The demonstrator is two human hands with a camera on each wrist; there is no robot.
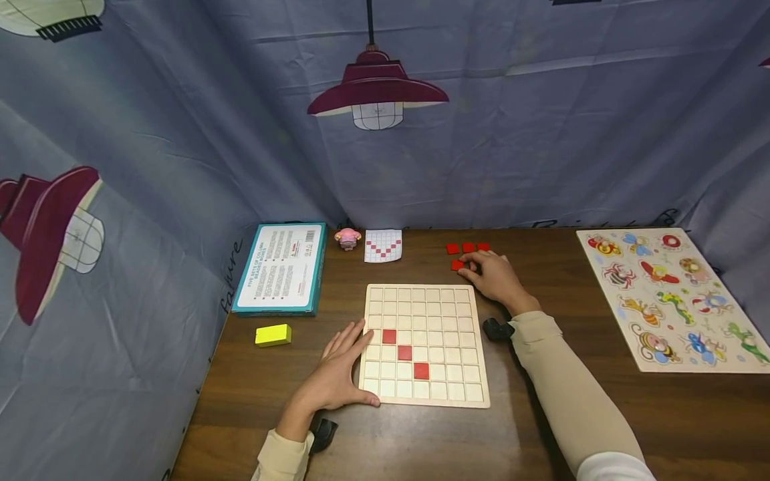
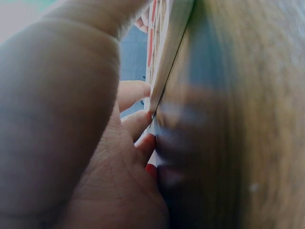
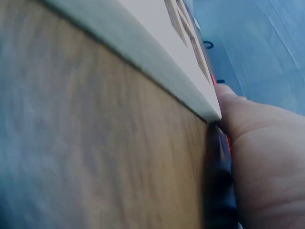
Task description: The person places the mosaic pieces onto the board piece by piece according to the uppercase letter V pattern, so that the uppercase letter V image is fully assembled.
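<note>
A pale wooden grid board [image 1: 421,403] lies on the brown table [image 1: 391,441]. Three red tiles [image 1: 405,353] run diagonally across its lower left cells. My left hand [image 1: 337,374] rests flat against the board's left edge, fingers straight and thumb along the front corner; the left wrist view shows the hand [image 2: 71,119] against the board's rim [image 2: 167,62]. Beyond the board's far right corner, my right hand [image 1: 493,275] curls its fingers onto a loose red tile [image 1: 457,265]. Three more loose tiles [image 1: 468,247] lie just behind. In the right wrist view the board [image 3: 143,38] and my right hand [image 3: 267,152] are blurred.
A teal box [image 1: 281,268] and a yellow block [image 1: 273,335] sit on the left. A pink toy [image 1: 347,238] and a red-and-white pattern card [image 1: 382,245] lie at the back. An animal peg puzzle [image 1: 674,297] covers the right side. A blue curtain surrounds the table.
</note>
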